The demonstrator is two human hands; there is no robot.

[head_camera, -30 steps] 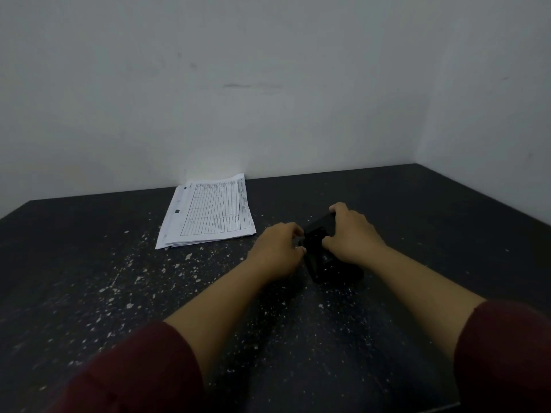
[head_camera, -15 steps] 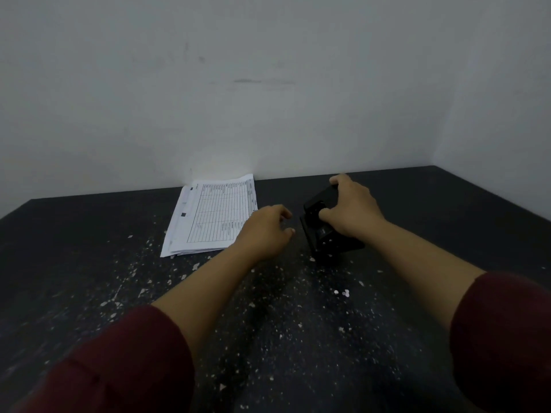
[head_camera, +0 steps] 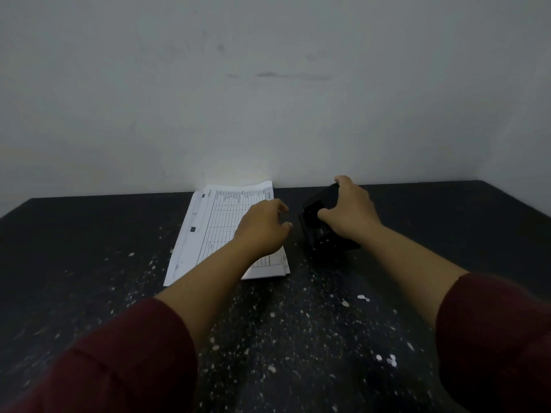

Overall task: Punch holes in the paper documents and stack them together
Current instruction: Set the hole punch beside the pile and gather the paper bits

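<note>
A stack of white printed forms (head_camera: 214,231) lies on the black table (head_camera: 89,263) near the back wall. Just right of it stands a black hole punch (head_camera: 320,234). My right hand (head_camera: 348,211) grips the punch from above, thumb on its near left side and fingers over its far end. My left hand (head_camera: 262,228) hovers over the right part of the paper stack, fingers loosely curled and holding nothing. It hides part of the top sheet.
Small white paper bits (head_camera: 362,298) are scattered over the table in front of the stack and the punch. A pale wall (head_camera: 268,99) closes the back and another wall (head_camera: 521,144) the right side. Dark red sleeves cover both forearms near the camera.
My left hand let go of the punch and moved left over the papers. My right hand carried the punch farther back, next to the stack.
</note>
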